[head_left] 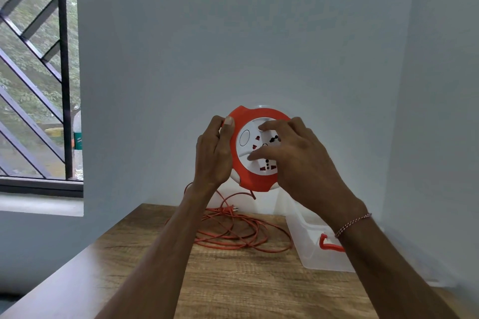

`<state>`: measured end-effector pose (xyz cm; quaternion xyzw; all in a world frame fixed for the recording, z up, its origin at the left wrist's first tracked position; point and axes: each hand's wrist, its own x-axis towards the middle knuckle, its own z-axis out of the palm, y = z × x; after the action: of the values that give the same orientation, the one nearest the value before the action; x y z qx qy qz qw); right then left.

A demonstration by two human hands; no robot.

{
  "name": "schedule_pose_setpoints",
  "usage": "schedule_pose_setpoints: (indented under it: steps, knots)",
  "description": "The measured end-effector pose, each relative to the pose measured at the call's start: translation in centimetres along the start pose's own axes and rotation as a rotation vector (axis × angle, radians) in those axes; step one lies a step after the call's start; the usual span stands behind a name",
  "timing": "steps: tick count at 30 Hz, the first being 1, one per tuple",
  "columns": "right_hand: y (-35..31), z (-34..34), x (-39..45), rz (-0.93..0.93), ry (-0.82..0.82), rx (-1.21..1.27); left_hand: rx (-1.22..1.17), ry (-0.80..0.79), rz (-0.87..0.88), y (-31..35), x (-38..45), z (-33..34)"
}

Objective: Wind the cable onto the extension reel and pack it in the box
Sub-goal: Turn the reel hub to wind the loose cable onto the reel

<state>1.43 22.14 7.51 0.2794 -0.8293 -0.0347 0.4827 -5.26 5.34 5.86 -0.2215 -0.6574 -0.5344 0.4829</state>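
Note:
I hold a round extension reel [248, 173] up in the air above the table, its face toward me: orange rim, white centre with sockets. My left hand [215, 153] grips the reel's left edge, thumb on the orange rim. My right hand [290, 153] lies over the white centre, thumb and fingers pressed on it. An orange cable [241, 233] hangs from the reel's underside and lies in loose loops on the wooden table [233, 287], its plug [230, 209] at the back. A clear plastic box [311, 246] with a red handle stands open at the right, partly behind my right forearm.
A white wall rises close behind the table and another closes in on the right. A barred window [39, 72] is at the left, with a plastic bottle [77, 142] on its sill. The table's left edge runs diagonally toward me.

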Motion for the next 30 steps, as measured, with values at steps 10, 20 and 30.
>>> schedule_pose_setpoints:
  steps: [10, 20, 30]
  knots:
    - [-0.2, 0.6, -0.3, 0.085, -0.059, -0.064, -0.017, -0.025, 0.024, 0.0, -0.1, 0.2]
    - [-0.6, 0.9, -0.7, 0.255, 0.101, -0.013, -0.02, -0.023, 0.026, 0.1, -0.1, 0.3]
    - [0.0, 0.6, -0.1, 0.19, 0.205, 0.058, -0.061, 0.013, -0.002, 0.2, -0.1, 0.1]
